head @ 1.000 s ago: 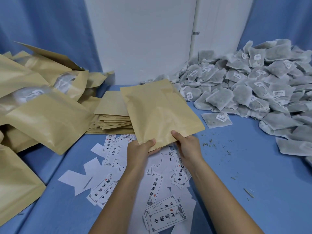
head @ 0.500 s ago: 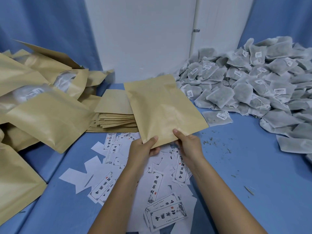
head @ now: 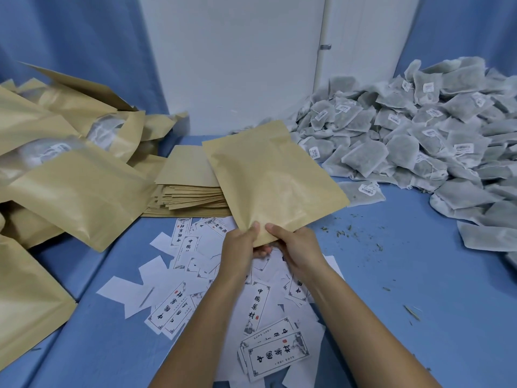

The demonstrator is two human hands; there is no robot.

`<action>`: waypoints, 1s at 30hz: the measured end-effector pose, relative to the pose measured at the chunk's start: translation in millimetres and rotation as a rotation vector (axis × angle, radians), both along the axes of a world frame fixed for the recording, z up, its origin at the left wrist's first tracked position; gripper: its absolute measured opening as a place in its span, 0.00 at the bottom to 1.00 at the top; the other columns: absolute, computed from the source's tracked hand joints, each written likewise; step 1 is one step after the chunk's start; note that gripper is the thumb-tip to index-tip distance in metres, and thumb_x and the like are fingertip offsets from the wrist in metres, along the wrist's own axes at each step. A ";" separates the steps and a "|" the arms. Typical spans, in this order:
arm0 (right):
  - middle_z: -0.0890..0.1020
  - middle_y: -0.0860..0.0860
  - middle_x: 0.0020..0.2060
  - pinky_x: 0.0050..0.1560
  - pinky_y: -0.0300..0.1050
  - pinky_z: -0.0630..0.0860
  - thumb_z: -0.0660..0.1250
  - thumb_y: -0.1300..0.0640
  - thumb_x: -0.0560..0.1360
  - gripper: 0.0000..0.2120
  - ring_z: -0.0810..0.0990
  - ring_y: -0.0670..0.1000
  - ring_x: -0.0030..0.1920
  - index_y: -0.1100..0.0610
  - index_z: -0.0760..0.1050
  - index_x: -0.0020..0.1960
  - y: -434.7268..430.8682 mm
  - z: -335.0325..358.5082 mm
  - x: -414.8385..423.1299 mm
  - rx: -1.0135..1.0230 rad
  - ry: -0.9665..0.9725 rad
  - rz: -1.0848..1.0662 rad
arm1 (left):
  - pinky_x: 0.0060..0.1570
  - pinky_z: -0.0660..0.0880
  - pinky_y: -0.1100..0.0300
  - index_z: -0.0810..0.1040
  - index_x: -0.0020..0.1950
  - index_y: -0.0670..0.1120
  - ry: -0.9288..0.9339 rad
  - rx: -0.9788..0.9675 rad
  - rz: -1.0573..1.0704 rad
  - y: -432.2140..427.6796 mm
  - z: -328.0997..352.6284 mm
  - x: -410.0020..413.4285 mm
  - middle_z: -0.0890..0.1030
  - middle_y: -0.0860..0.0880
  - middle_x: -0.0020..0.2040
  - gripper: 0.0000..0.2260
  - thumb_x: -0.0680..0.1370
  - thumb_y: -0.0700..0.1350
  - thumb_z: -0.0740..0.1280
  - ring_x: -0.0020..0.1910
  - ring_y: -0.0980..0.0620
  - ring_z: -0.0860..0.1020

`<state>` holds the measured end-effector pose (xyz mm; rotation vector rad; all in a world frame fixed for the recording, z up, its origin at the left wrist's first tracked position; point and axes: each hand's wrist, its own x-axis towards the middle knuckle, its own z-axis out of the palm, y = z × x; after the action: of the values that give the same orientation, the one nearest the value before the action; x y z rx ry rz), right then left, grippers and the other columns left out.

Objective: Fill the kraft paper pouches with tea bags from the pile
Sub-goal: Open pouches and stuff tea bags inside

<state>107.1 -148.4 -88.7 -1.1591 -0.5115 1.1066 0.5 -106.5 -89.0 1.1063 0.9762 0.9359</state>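
Note:
An empty kraft paper pouch [head: 268, 180] is held up over the blue table, tilted, its near edge pinched by both hands. My left hand [head: 240, 247] grips that edge with thumb on top and fingers under it. My right hand [head: 296, 247] pinches the same edge right beside it. A big pile of grey tea bags [head: 419, 135] fills the right back of the table. One loose tea bag [head: 361, 193] lies just right of the pouch.
A flat stack of empty pouches [head: 187, 191] lies behind the held one. Filled pouches [head: 70, 186] are heaped on the left. Printed white labels [head: 251, 303] are scattered under my arms. Tea crumbs dot the blue table [head: 419, 275].
My two hands have come together on the pouch's near edge; a second ago they gripped it apart. The pouch itself has barely shifted.

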 end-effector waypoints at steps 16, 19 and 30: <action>0.83 0.56 0.33 0.34 0.41 0.78 0.72 0.65 0.71 0.05 0.82 0.54 0.33 0.65 0.77 0.38 -0.6 4.1 22.0 0.000 0.099 -0.148 | 0.24 0.67 0.72 0.74 0.42 0.44 0.259 0.198 0.017 3.8 2.3 -7.0 0.73 0.47 0.28 0.11 0.81 0.47 0.61 0.20 0.59 0.71; 0.81 0.56 0.36 0.42 0.43 0.82 0.71 0.64 0.72 0.07 0.78 0.52 0.34 0.66 0.74 0.41 0.3 3.6 24.5 0.034 0.150 -0.161 | 0.24 0.67 0.73 0.74 0.40 0.46 0.252 0.207 0.018 4.9 2.0 -7.0 0.73 0.47 0.27 0.11 0.81 0.48 0.61 0.20 0.60 0.71; 0.82 0.53 0.39 0.37 0.36 0.77 0.67 0.67 0.75 0.01 0.82 0.47 0.36 0.64 0.77 0.45 -1.7 9.6 24.1 0.118 0.235 -0.177 | 0.32 0.76 0.60 0.78 0.52 0.36 -0.074 0.011 0.057 0.2 0.0 -3.3 0.81 0.45 0.32 0.10 0.75 0.40 0.71 0.29 0.48 0.78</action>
<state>131.2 -150.1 -79.2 -0.9384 -0.2817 1.0290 -2.8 -106.3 -89.0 1.0503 0.9471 1.0219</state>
